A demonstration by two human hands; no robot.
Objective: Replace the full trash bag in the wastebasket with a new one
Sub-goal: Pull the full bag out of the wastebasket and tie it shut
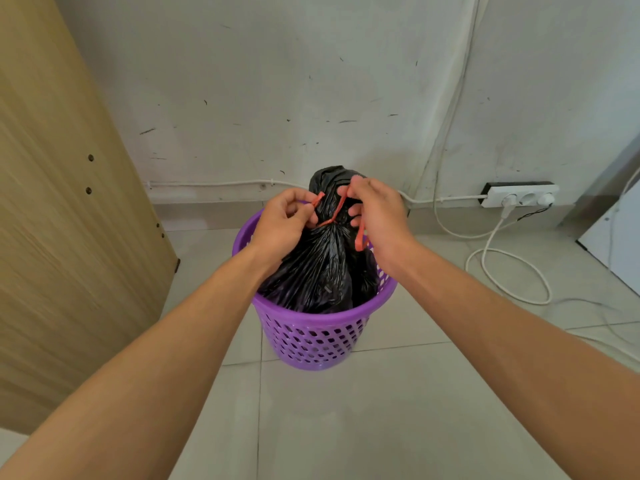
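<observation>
Wastebasket (313, 341), purple, on floor tiles; black trash bag (318, 271) inside, neck gathered shut. Left hand (282, 226) and right hand (379, 216) each pinch an orange drawstring (337, 209) end, apparently tying the bag for removal.

The left hand (284, 220) and right hand (375, 216) cover parts of the orange drawstring (337, 211), so its ends cannot be followed. The purple wastebasket (311, 337) hides the lower part of the black trash bag (318, 268). The wooden panel (59, 202) and a white appliance (620, 244) are cut off by the picture's edges.
</observation>
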